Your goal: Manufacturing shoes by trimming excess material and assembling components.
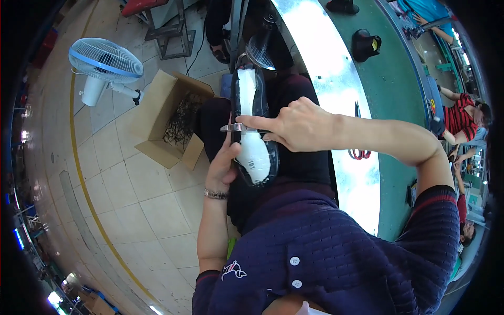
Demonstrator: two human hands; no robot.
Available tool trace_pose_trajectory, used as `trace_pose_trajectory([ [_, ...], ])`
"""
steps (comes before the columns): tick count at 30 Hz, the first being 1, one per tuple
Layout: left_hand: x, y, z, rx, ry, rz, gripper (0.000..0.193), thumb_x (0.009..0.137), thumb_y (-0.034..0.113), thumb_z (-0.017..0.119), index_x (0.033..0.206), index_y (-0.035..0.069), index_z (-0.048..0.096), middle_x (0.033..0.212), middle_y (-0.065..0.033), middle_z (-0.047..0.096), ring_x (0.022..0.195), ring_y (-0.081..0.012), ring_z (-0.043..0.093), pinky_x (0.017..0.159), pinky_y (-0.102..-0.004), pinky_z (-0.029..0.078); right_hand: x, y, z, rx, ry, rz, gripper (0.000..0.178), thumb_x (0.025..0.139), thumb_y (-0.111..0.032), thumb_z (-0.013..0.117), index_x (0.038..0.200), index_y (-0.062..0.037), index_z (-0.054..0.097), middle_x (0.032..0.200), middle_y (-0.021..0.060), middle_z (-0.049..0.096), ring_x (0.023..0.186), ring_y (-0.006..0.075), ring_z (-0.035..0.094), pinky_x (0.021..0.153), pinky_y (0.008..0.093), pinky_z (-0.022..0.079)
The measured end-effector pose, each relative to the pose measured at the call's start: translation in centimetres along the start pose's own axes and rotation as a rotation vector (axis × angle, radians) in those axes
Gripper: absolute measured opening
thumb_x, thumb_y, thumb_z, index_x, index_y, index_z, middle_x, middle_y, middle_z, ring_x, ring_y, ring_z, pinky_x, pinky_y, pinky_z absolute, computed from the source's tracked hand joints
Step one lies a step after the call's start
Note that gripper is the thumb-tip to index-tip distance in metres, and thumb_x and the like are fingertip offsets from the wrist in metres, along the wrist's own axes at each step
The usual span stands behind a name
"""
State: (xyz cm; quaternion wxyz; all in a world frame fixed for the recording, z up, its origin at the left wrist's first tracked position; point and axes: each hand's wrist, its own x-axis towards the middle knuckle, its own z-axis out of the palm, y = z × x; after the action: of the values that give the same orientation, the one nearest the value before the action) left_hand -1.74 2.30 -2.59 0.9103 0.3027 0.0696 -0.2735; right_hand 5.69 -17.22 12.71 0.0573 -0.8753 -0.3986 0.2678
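Over my lap lies a black shoe (254, 157), with a long white piece along its middle that is broad at the near end. My left hand (223, 165) holds it from the left side, thumb on its edge and the other fingers mostly hidden underneath. My right hand (304, 126) reaches across from the right, its index finger stretched over the white piece and the other fingers curled in. Below that finger a small shiny metal blade-like tool (231, 127) sticks out to the left; its other end is hidden by the hand.
Scissors with red handles (359, 154) lie on the curved shiny metal bench (353, 184) at my right. Black shoes (366, 45) rest on the green surface beyond. An open carton (155, 113) of dark scraps and a fan (102, 65) stand left. Co-workers (462, 118) sit far right.
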Motion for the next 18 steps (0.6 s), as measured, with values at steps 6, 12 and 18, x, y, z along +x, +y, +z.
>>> trace_pose_trajectory([
  [6, -0.3, -3.9, 1.5, -0.334, 0.159, 0.067, 0.081, 0.094, 0.068, 0.03, 0.139, 0.001, 0.043, 0.13, -0.0156, 0.057, 0.116, -0.0259, 0.058, 0.099, -0.0418, 0.047, -4.1, -1.8, 0.2, -0.25, -0.03, -0.077, 0.063, 0.089, -0.007, 0.047, 0.146, -0.0302, 0.035, 0.086, 0.02, 0.065, 0.082, 0.0335, 0.068, 0.066, 0.0396, 0.056],
  [12, -0.7, -4.6, 1.7, -0.44, 0.039, 0.068, 0.061, 0.102, 0.049, 0.028, 0.155, 0.026, 0.007, 0.154, -0.0074, 0.03, 0.135, -0.0261, 0.04, 0.107, -0.0441, 0.04, -3.4, -1.8, 1.9, -0.439, -0.002, -0.131, 0.068, 0.089, -0.01, 0.05, 0.146, -0.0425, 0.031, 0.083, 0.0153, 0.061, 0.078, 0.0273, 0.066, 0.06, 0.0342, 0.056],
  [18, -0.5, -4.1, 3.8, -0.291, 0.223, 0.227, 0.049, 0.098, 0.029, 0.05, 0.137, 0.0, 0.044, 0.124, -0.0143, 0.06, 0.11, -0.0242, 0.061, 0.095, -0.0387, 0.05, -2.9, 0.3, 2.0, -0.198, 0.028, -0.138, 0.074, 0.087, -0.013, 0.061, 0.145, -0.0491, 0.03, 0.075, 0.0112, 0.062, 0.063, 0.0255, 0.066, 0.051, 0.0355, 0.054],
])
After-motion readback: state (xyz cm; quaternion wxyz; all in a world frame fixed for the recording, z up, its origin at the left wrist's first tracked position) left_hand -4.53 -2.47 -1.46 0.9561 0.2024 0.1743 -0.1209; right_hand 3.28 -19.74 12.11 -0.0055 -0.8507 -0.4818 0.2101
